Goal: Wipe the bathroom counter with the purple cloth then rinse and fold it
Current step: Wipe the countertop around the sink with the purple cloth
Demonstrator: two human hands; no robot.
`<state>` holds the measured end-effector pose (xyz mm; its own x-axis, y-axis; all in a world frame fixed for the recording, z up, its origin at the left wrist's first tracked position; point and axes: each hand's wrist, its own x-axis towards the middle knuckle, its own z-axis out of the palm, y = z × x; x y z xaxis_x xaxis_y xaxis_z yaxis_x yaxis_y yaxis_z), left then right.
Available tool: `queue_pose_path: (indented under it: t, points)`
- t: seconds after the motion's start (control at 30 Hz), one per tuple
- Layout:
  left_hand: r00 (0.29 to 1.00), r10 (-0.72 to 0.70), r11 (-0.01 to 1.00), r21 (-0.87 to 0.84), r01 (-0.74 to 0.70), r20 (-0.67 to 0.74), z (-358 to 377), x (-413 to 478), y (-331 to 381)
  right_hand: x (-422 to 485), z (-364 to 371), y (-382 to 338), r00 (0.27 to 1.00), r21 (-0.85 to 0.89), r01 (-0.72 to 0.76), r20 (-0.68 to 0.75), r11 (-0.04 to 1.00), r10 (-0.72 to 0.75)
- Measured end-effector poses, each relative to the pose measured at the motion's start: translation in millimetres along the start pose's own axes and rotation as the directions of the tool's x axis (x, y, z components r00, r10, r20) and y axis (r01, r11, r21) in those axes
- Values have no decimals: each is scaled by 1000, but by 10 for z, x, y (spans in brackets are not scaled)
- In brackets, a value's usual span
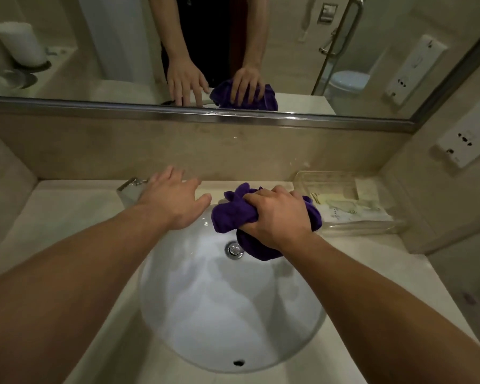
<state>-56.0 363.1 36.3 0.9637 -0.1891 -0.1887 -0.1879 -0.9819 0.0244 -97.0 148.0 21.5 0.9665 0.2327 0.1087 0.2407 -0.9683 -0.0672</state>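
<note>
The right hand (277, 214) is gripping the bunched purple cloth (225, 217) over the sink's (205, 314) back rim, near the desk's back edge. The left hand (175, 198), fingers spread wide and holding nothing, is hovering by the faucet (130, 187). A careless swing is likely risking drips into the clear tray (344, 187) just beside the cloth.

Dim beige stone walls (178, 145) carry a wide metal-trimmed mirror (94, 51), with a white socket panel (466, 145) at right.
</note>
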Motion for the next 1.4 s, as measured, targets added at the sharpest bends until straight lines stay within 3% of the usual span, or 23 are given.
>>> queue_pose_path:
  t: [0.17,0.27,0.37,0.47,0.6,0.67,0.77,0.83,0.9,0.97,1.07,1.17,1.27,1.4]
  points:
    - [999,29,999,-46,-27,33,157,330,420,199,209,381,1000,14,-18,18,1000,18]
    - [993,27,983,-183,-5,118,352,495,636,368,402,592,996,21,11,83,1000,-13]
    - [980,35,879,-473,63,196,550,619,821,546,582,754,988,41,76,130,996,-80]
    - [982,-104,765,-618,179,156,726,768,930,723,749,895,978,69,153,132,986,-161]
    - [919,-384,718,-652,242,-82,807,1002,931,994,841,1006,973,126,200,94,972,-212]
    - [871,-469,755,-577,311,-144,845,1080,841,1108,866,1082,951,189,144,246,971,-189]
    - [837,-531,791,-431,434,-131,969,1099,709,1068,967,1234,893,97,149,414,984,-176]
    - [846,-455,857,-395,331,-278,1074,1107,791,917,1029,1269,940,66,80,326,995,-97]
    - [895,-253,925,-363,112,-368,1178,1141,975,800,1075,1194,975,130,-61,218,990,32]
    - [961,-68,957,-291,-13,-267,1324,1223,1152,767,1178,1134,976,246,-161,181,956,118]
    - [987,-82,962,-271,41,-141,1478,1315,1234,795,1336,1102,968,250,-221,176,943,180]
    - [982,-91,956,-290,40,-166,1526,1368,1341,823,1414,1125,940,260,-334,163,906,300]
    - [979,5,951,-301,-68,-205,1563,1393,1478,770,1487,1159,935,193,-353,38,915,353]
    - [951,132,942,-262,-207,-279,1694,1492,1428,853,1594,1054,923,162,-382,6,910,386]
